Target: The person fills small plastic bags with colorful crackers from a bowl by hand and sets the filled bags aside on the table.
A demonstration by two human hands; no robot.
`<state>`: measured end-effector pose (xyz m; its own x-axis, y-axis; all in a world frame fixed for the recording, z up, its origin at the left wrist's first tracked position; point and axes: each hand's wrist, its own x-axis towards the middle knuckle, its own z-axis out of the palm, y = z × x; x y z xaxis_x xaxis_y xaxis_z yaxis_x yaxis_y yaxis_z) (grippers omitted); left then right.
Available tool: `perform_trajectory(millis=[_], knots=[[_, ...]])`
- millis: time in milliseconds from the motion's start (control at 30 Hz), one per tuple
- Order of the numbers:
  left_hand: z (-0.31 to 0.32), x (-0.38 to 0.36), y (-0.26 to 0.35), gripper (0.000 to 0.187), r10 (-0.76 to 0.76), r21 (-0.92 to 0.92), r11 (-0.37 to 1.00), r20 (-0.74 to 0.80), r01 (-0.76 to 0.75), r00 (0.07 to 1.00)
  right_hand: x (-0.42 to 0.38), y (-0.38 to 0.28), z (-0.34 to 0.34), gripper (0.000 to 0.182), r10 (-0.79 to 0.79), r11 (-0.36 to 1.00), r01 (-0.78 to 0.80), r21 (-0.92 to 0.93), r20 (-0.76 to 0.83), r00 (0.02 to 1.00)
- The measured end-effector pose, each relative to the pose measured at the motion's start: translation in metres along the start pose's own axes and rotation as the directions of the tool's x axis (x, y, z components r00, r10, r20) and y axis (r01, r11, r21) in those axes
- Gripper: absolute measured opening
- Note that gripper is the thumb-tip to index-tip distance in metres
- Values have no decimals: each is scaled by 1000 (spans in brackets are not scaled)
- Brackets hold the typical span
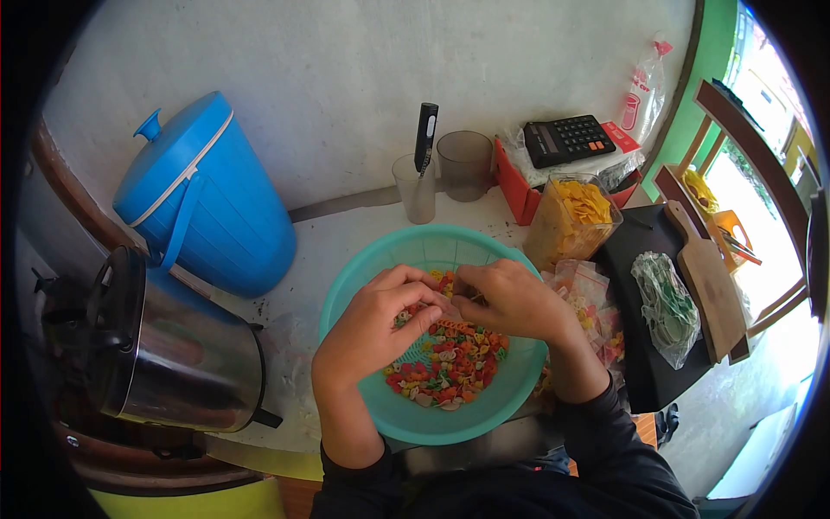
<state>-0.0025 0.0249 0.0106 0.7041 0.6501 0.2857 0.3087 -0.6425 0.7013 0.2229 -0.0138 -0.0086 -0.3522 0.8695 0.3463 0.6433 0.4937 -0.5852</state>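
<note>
fingers [411, 292] of the left hand [367, 320] and right hand [517, 298] were pinched close on a pale filmy scrap [446, 305] (its shape mostly lost behind the fingertips). below, in a round turquoise plastic basin [359, 278], lay small curly snack pieces [454, 368], red, orange, yellow and green, partly hidden by the hands. the basin stood on a white tabletop [333, 238] against a smudged grey wall [328, 86]. around it: a clear tub [549, 232] of yellow chips, a ribbed blue container [220, 208], a shiny metal pot [194, 355], its left side lost in shadow.

A person's left hand [372, 316] and right hand [519, 298] work close together over a turquoise plastic colander [424, 428] of multicoloured snack pieces [458, 368].
</note>
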Motion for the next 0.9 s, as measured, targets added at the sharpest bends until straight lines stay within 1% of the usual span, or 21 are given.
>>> perform_trajectory(millis=[67,167,267,367,467,567,667,700,767,867,900], knots=[[3,0,1,8,62,31,998,-51,-60,997,-1,0,-2,19,11,1000,-10,-20,5,1000],[7,0,-9,8,116,179,978,-52,-105,992,0,-2,-3,19,7,999,-7,37,-12,1000],[3,1,-8,9,116,171,979,-5,-114,993,1,-7,-4,19,29,997,-30,77,10,1000],[1,-1,-3,10,61,100,993,30,-63,998,1,-1,0,19,-19,997,22,75,-44,999],[0,0,2,10,-92,131,988,66,83,994,0,-8,-2,20,-4,994,4,112,1,1000],[7,0,-3,9,-104,65,992,-4,104,995,0,-18,-2,20,8,992,-15,127,60,998],[6,1,1,11,-131,61,989,-33,133,991,3,-12,3,21,40,965,-41,258,6,999],[6,1,1,13,-117,50,992,-37,119,992,4,-9,5,21,99,925,-95,369,8,995],[6,1,2,17,-91,28,995,-46,92,995,5,-5,6,25,211,797,-192,573,34,977],[5,2,7,20,-108,36,993,-12,109,994,2,-7,4,30,142,708,-98,700,-5,990],[6,3,8,20,-91,30,995,-16,91,996,0,-6,3,30,105,705,-86,704,17,994]])
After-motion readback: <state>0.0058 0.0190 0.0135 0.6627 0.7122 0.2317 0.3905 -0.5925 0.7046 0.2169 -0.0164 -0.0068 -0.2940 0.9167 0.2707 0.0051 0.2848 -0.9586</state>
